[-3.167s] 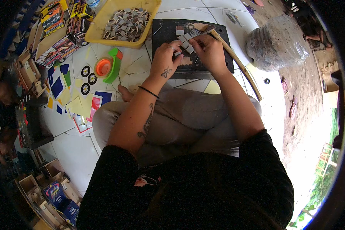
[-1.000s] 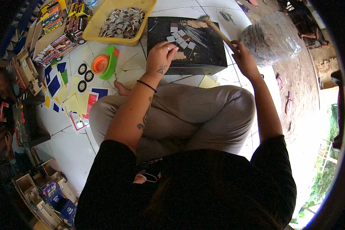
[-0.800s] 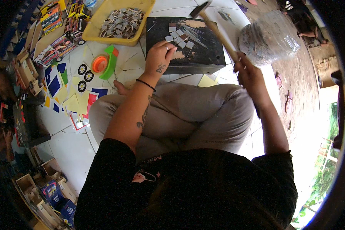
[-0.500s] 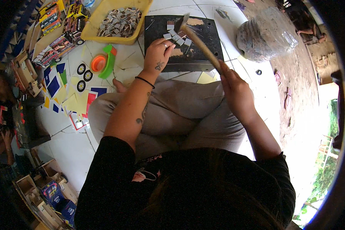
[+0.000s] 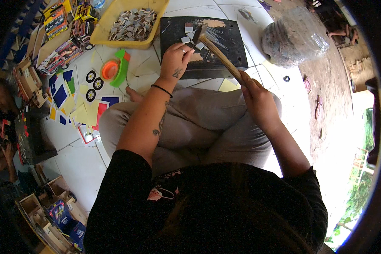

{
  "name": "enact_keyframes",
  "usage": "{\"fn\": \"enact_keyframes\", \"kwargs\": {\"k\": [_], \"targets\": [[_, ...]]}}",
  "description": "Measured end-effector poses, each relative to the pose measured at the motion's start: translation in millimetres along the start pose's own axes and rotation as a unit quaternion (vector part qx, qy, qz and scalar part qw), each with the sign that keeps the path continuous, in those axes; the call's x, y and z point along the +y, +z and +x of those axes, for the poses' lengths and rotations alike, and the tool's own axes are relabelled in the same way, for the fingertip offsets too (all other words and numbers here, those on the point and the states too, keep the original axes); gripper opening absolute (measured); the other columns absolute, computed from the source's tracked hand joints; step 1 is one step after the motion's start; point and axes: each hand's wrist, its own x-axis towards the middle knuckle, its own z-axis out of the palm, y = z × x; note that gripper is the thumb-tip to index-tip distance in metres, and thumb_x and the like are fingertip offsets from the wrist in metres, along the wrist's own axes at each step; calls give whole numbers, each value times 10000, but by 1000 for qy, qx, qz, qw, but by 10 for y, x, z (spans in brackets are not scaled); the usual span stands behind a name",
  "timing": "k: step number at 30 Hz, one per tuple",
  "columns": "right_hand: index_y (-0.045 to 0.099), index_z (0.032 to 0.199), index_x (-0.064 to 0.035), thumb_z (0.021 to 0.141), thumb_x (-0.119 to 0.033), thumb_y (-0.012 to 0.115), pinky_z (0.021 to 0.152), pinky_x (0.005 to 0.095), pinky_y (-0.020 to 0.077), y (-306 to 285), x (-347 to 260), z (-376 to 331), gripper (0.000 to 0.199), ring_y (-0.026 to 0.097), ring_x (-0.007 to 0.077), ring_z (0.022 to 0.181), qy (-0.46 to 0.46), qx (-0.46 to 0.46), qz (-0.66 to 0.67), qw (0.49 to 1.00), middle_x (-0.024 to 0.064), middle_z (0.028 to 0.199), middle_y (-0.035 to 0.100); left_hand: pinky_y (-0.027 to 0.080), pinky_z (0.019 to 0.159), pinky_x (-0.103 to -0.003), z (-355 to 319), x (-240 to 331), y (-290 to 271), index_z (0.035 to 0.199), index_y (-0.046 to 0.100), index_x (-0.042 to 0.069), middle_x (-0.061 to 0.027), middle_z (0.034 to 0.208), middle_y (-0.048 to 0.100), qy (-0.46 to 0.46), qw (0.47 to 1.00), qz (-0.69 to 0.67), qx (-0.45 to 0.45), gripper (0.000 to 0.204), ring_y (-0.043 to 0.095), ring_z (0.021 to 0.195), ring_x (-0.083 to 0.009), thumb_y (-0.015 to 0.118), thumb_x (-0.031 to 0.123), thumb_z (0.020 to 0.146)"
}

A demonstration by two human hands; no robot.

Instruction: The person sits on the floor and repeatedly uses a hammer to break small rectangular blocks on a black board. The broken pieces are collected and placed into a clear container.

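Observation:
My right hand [image 5: 260,103] is wrapped round the wooden handle of a hammer [image 5: 222,58]. Its head is low over a black box-like block [image 5: 203,73] in front of my crossed legs. On the block's near left part rests my left hand [image 5: 178,59], thumb and fingers pinched close to the hammer head. Whatever the fingertips hold is too small to make out. Several small grey square pieces [image 5: 185,40] lie beside the fingers, partly hidden by the hammer. Thin loose nails [image 5: 216,37] are scattered on the block's top, right of the hammer head.
A yellow tub [image 5: 98,36] of similar squares stands beyond the block's left. Left of me lie an orange tape roll [image 5: 109,70] on a green dispenser [image 5: 122,72], toy wheels [image 5: 97,83], coloured paper [image 5: 82,114] and toy trucks [image 5: 59,55]. A plastic-wrapped bundle [image 5: 290,40] sits right.
The hammer head has come down toward the block and nearer my left fingertips. More of the loose nails show to its right. My left hand stays nearly in place.

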Motion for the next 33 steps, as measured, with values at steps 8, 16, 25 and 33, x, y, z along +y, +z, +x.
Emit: {"fn": "enact_keyframes", "kwargs": {"k": [8,16,25,33], "targets": [[474,1298,-65,925,-104,511,719,424,512,57,30,35,376,632,381,852,-9,11,56,998,215,948,620,485,696,-375,-1,9,-23,793,650,2,-133,779,616,-7,1000,-2,-11,123,595,737,-301,653,122,819],[339,1401,-19,978,-103,409,528,183,411,-213,54,81,436,486,66,586,146,-54,357,921,48,956,550,482,678,-369,-18,98,-106,927,664,8,-126,853,592,68,995,68,11,143,600,772,-299,637,111,831],[293,1410,-90,907,-4,461,665,302,497,147,32,-77,537,603,184,744,-20,-55,178,982,139,1101,589,496,728,-421,-28,166,-539,907,652,19,-158,880,591,-59,984,124,-112,161,602,807,-357,622,17,749],[219,1433,-135,904,-90,460,672,489,528,541,-75,-72,583,612,425,811,-41,-88,50,994,211,1096,537,505,725,-413,-46,143,-520,840,645,7,-160,859,607,-77,987,105,-91,127,606,798,-354,654,5,713]]}}
